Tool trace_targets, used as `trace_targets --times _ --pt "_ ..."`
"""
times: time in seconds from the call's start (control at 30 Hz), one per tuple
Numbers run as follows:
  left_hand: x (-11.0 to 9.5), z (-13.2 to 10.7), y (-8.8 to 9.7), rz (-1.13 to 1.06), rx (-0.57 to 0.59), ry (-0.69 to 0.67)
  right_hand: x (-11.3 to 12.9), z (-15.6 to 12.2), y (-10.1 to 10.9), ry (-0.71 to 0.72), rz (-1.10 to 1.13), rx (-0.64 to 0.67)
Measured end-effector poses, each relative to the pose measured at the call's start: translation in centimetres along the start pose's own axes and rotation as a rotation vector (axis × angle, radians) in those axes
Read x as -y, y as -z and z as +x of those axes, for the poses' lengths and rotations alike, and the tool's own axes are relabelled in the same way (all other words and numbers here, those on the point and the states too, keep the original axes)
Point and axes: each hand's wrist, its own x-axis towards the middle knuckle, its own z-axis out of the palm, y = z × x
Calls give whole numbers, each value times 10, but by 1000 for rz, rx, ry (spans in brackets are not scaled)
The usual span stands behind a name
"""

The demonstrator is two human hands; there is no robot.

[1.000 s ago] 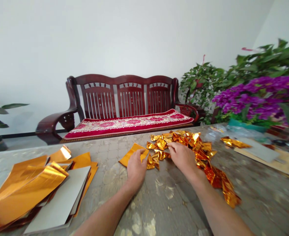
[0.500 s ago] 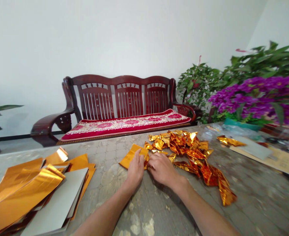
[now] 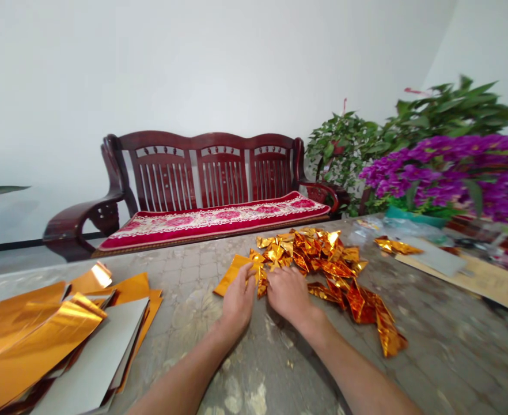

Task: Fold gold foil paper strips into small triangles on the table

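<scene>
A gold foil paper sheet (image 3: pixel 230 278) lies between my hands at the middle of the table, its right part crinkled. My left hand (image 3: pixel 239 295) is closed on its near edge, thumb and fingers pinched together. My right hand (image 3: pixel 289 293) has its fingers curled down at the sheet's right end; its fingertips are partly hidden. Just beyond and to the right of my right hand spreads a heap of folded gold foil pieces (image 3: pixel 323 253), with several trailing toward me.
To the left lies a loose stack of flat gold foil sheets (image 3: pixel 33 340) with a grey board (image 3: pixel 94 357). Purple flowers (image 3: pixel 444 170), a plastic bag and cardboard (image 3: pixel 474 276) are at the right. Across the table stands a wooden bench (image 3: pixel 219 173) with a red cushion.
The view has turned slightly to the right. My right hand has shifted a little and its fingers are more curled; the left still stays at the foil sheet.
</scene>
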Motion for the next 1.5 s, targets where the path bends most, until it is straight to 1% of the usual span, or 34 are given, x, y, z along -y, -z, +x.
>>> trace_targets --times 0.13,0.2,0.27,0.37,0.57,0.73,0.83,0.93,1.07,1.17,1.23,1.37,1.5 --pt "-1 3 9 356 24 90 1 0 -2 28 28 -9" --pt "-1 4 13 529 51 77 -1 0 -4 3 34 -13" --pt "-1 5 16 661 63 37 -6 1 -5 -40 40 -28" --pt "2 5 17 754 56 4 -13 3 -8 -89 47 -47" --pt "9 8 20 780 36 38 -16 3 -13 -67 68 -83" --pt "19 16 24 722 -24 98 -8 1 -19 48 117 -92" --pt "27 22 26 614 -81 164 -1 -2 -25 152 138 -94" --pt "35 27 28 435 -152 211 3 -5 -31 228 163 -91" --pt "42 28 28 200 -281 252 5 -7 -34 249 181 -80" --pt "42 27 30 177 -323 268 4 -7 -34 228 180 -71" --pt "40 26 31 233 -298 263 3 -8 -35 206 172 -70" --pt "36 25 32 410 -180 231 1 -8 -35 161 167 -74" --pt "36 29 33 497 -60 165 -2 -8 -35 147 198 -98"
